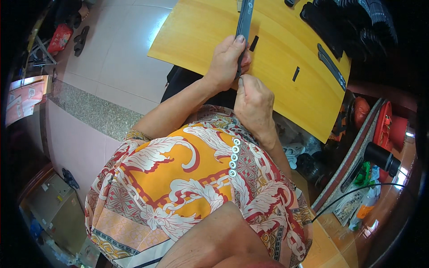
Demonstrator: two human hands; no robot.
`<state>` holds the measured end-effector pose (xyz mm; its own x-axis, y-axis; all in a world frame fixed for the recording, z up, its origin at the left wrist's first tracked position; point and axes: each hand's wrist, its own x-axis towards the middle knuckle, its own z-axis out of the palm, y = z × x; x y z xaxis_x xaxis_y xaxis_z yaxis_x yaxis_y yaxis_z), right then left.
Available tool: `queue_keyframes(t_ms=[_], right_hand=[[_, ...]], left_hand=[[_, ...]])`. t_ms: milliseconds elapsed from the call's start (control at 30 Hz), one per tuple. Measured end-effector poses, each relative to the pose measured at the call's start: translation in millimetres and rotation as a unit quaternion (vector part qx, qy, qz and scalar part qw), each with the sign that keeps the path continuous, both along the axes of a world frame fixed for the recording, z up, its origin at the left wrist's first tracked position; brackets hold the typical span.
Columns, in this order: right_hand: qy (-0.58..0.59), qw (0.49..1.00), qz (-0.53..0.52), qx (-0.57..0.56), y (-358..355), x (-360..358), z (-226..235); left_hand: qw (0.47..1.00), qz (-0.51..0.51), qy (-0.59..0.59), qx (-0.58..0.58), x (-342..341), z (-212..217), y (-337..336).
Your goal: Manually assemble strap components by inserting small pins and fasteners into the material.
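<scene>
A long, flat, dark grey strap (245,20) with a pale printed mark is held up over the near edge of a yellow table (201,31). My left hand (227,62) is closed round it, the thumb lying flat along its face. Just below, my right hand (254,103) has its thumb and fingers pinched at the strap's lower end, which the fingers mostly hide. Beside my left hand a short black strip (254,43) lies on the wood. A second short black piece (296,73) lies farther right.
Another dark strap (331,69) lies near the table's right edge, by a black bundle (321,29) and stacked dark straps (357,18). A side surface at right holds a black cylinder (382,158) and a clear bottle (367,205). A slipper (81,41) lies on the floor.
</scene>
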<state>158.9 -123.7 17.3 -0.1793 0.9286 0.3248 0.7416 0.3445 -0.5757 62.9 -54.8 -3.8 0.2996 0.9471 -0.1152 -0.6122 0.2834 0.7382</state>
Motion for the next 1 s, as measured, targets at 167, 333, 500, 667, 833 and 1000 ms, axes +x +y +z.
queue_keyframes(t_ms=[167,333,500,667,833,1000], right_hand=[[0.015,0.999,0.000,0.034,-3.3,-6.5,-3.6],[-0.017,0.999,0.001,0.034,-7.6,-10.3,-5.0],[-0.011,0.999,0.020,0.032,-5.7,-8.8,-1.0],[-0.041,0.996,0.033,0.078,2.7,3.3,13.7],[-0.032,0.976,0.078,0.199,15.7,5.0,7.2],[-0.022,0.973,0.078,0.215,17.0,5.4,3.9]], left_hand=[[1.000,0.018,-0.001,0.015,0.5,-0.8,-1.4],[1.000,0.023,0.013,0.015,0.1,2.4,-3.0],[0.999,0.028,0.008,-0.030,-1.3,6.4,-2.1],[0.992,-0.001,0.056,-0.118,-2.4,10.9,-2.1],[0.985,-0.021,0.009,-0.170,-3.6,2.2,-3.0],[0.978,-0.113,0.014,-0.177,-10.1,5.0,-7.2]])
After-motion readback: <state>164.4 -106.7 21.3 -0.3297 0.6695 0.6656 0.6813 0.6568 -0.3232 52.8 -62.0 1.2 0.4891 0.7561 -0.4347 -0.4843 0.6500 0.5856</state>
